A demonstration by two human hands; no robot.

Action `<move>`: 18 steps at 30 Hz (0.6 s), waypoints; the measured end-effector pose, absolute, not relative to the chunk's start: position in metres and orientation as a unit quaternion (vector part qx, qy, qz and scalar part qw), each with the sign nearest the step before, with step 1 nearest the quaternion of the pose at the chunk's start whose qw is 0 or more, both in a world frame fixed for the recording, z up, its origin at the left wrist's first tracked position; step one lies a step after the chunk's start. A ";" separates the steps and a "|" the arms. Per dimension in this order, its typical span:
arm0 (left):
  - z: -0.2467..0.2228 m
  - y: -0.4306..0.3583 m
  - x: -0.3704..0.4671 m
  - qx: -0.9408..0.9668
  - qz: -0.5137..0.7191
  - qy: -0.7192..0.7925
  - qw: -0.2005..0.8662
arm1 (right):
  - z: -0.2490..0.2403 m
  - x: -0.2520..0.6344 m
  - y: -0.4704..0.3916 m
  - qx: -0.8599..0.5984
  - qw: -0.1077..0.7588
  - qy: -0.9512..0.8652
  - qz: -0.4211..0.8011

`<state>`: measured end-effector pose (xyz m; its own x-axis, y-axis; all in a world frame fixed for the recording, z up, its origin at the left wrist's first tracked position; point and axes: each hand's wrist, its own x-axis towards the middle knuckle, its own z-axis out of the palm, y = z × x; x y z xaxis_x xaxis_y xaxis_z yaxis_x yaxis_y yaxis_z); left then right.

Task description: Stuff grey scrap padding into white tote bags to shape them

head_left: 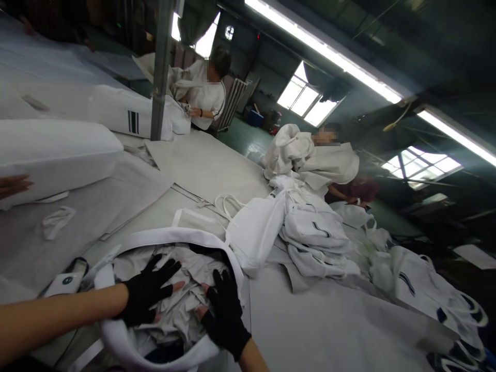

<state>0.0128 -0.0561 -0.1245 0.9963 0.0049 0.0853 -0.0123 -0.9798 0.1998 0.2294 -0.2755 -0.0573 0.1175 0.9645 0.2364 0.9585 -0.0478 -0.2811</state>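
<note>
A white bag point(163, 236) lies with its mouth wide open in front of me, its rim forming a large loop. Crumpled pale grey paper point(182, 305) fills it. My left hand point(149, 289), in a black glove with bare fingertips, rests spread on the paper at the left side. On the right side my right hand point(222, 310), gloved the same way, presses against the paper with its fingers apart. Dark lining or cloth shows at the bag's bottom edge. A white tag-like object point(65, 283) with a dark round mark lies left of my left forearm.
Several white bags point(315, 227) are piled beyond on the table point(310, 320), and more point(418, 284) lie at right. A metal post point(159, 72) rises at back left. Co-workers point(209, 93) stand across the table; another person's hand point(15, 186) shows at the left edge.
</note>
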 end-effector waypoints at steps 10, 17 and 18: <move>0.017 -0.048 0.034 0.989 0.069 0.003 0.130 | -0.027 0.183 -0.290 -0.638 0.259 -0.725 -0.006; 0.016 -0.006 0.129 0.981 0.010 0.173 0.092 | -0.042 0.175 -0.285 -0.704 0.277 -0.649 -0.081; 0.007 -0.004 0.136 0.978 -0.014 0.187 0.092 | -0.041 0.176 -0.285 -0.705 0.271 -0.647 -0.104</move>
<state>0.1362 -0.0039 0.0069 0.9298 0.3626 -0.0625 0.3679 -0.9132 0.1754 0.1759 -0.2853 -0.0415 0.1417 0.8563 0.4967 0.9686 -0.0164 -0.2481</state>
